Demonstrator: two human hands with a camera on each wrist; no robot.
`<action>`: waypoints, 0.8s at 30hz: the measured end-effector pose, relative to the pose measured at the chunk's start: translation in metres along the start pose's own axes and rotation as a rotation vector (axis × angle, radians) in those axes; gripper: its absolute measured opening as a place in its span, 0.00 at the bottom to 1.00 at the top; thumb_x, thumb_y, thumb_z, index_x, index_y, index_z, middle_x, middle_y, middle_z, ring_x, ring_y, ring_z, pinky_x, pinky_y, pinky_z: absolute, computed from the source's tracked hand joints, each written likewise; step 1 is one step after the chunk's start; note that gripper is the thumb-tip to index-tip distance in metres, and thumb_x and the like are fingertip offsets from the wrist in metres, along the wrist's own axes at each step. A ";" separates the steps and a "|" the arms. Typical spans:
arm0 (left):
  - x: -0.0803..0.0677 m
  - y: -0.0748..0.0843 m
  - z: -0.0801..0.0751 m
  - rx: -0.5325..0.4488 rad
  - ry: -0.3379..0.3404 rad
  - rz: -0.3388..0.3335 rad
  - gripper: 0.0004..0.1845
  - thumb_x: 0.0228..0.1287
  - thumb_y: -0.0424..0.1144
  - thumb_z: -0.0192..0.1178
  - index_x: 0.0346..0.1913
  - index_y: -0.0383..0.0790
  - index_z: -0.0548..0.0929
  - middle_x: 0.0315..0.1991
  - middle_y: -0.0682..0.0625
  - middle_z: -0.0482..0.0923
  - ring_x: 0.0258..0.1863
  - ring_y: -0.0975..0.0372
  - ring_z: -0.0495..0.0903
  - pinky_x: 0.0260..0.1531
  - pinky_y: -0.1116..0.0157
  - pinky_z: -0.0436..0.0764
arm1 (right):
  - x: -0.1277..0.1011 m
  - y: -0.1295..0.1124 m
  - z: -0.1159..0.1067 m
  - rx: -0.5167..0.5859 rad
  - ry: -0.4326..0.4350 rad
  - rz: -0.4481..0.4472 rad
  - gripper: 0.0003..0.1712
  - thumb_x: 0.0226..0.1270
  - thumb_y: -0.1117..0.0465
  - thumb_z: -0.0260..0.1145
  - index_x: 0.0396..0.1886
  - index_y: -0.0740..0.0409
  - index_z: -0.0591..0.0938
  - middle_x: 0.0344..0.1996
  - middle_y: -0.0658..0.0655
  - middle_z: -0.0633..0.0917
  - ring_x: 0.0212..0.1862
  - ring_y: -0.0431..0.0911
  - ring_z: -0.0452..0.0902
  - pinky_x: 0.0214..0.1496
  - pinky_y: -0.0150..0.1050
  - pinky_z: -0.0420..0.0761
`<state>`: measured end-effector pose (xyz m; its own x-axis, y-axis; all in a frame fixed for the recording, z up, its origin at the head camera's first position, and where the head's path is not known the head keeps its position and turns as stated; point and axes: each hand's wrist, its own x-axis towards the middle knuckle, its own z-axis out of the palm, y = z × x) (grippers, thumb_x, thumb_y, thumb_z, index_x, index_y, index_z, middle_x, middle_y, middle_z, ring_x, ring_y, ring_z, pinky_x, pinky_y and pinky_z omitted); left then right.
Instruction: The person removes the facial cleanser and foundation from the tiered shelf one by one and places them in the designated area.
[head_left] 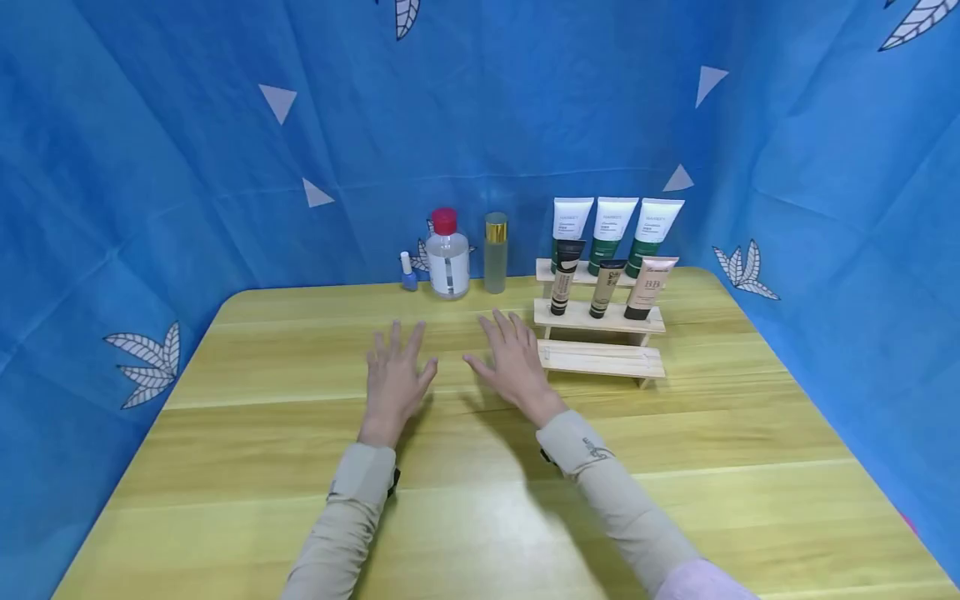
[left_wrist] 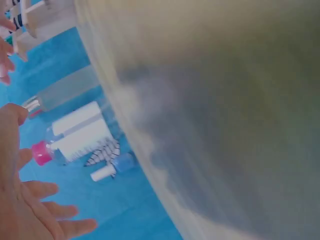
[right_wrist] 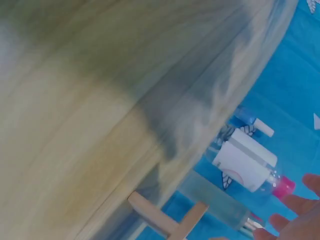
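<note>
We've got both grips, left hand (head_left: 393,379) and right hand (head_left: 513,362), spread flat and holding nothing on the yellow wooden surface (head_left: 300,467), stepped wooden tube rack (head_left: 600,360) just right of them, nothing picked up yet.

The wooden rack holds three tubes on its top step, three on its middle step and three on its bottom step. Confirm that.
Not quite. The head view shows the wooden rack with three white and green tubes on its top step and three smaller tubes on its middle step, but its bottom step is bare. Both hands, the left hand and the right hand, are spread over the table and hold nothing.
</note>
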<state>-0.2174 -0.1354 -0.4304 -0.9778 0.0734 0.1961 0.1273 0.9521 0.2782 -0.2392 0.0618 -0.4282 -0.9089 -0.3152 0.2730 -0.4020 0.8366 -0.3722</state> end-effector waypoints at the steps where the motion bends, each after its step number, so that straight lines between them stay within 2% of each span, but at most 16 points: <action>1: 0.002 0.003 -0.001 -0.010 0.004 0.005 0.33 0.71 0.55 0.47 0.74 0.50 0.55 0.73 0.34 0.49 0.69 0.34 0.49 0.63 0.38 0.57 | -0.001 0.001 -0.002 0.005 0.004 0.005 0.40 0.68 0.40 0.56 0.72 0.56 0.61 0.71 0.65 0.60 0.72 0.62 0.49 0.71 0.59 0.50; 5: 0.007 0.015 -0.001 -0.041 0.004 0.031 0.31 0.71 0.53 0.47 0.73 0.46 0.58 0.71 0.33 0.55 0.65 0.37 0.60 0.57 0.41 0.68 | -0.006 0.008 -0.007 0.018 0.017 0.037 0.39 0.68 0.40 0.56 0.70 0.58 0.64 0.68 0.65 0.65 0.70 0.61 0.53 0.70 0.58 0.52; 8: 0.008 0.022 -0.001 -0.047 -0.007 0.039 0.31 0.71 0.53 0.47 0.72 0.44 0.60 0.69 0.34 0.59 0.63 0.40 0.65 0.54 0.42 0.72 | -0.011 0.013 -0.011 0.031 0.028 0.054 0.37 0.68 0.40 0.56 0.68 0.60 0.66 0.66 0.64 0.68 0.68 0.60 0.57 0.69 0.57 0.55; 12: 0.010 0.031 0.002 -0.066 -0.023 0.040 0.30 0.71 0.53 0.48 0.70 0.43 0.63 0.67 0.35 0.64 0.62 0.41 0.68 0.53 0.43 0.73 | -0.016 0.023 -0.016 0.037 0.051 0.074 0.35 0.69 0.42 0.56 0.65 0.61 0.68 0.62 0.63 0.72 0.64 0.59 0.61 0.62 0.55 0.61; 16: 0.012 0.038 0.004 -0.092 -0.024 0.052 0.29 0.72 0.52 0.47 0.69 0.42 0.65 0.65 0.37 0.67 0.61 0.43 0.69 0.54 0.43 0.73 | -0.022 0.035 -0.024 0.041 0.067 0.113 0.34 0.69 0.43 0.56 0.65 0.61 0.69 0.60 0.65 0.74 0.61 0.60 0.62 0.58 0.54 0.63; 21: 0.017 0.050 0.007 -0.120 -0.032 0.076 0.28 0.72 0.52 0.48 0.68 0.41 0.66 0.63 0.38 0.70 0.60 0.45 0.70 0.55 0.46 0.73 | -0.029 0.055 -0.037 0.088 0.085 0.182 0.34 0.70 0.43 0.55 0.65 0.61 0.68 0.61 0.66 0.72 0.60 0.61 0.61 0.58 0.55 0.61; 24: 0.020 0.058 0.010 -0.171 -0.046 0.089 0.27 0.72 0.51 0.47 0.68 0.41 0.66 0.62 0.39 0.70 0.60 0.46 0.71 0.56 0.48 0.73 | -0.034 0.067 -0.047 0.121 0.092 0.232 0.35 0.70 0.42 0.54 0.65 0.63 0.68 0.62 0.67 0.70 0.62 0.62 0.60 0.60 0.56 0.60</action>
<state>-0.2309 -0.0754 -0.4202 -0.9676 0.1721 0.1845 0.2358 0.8772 0.4182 -0.2302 0.1498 -0.4213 -0.9665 -0.0747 0.2454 -0.1994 0.8206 -0.5356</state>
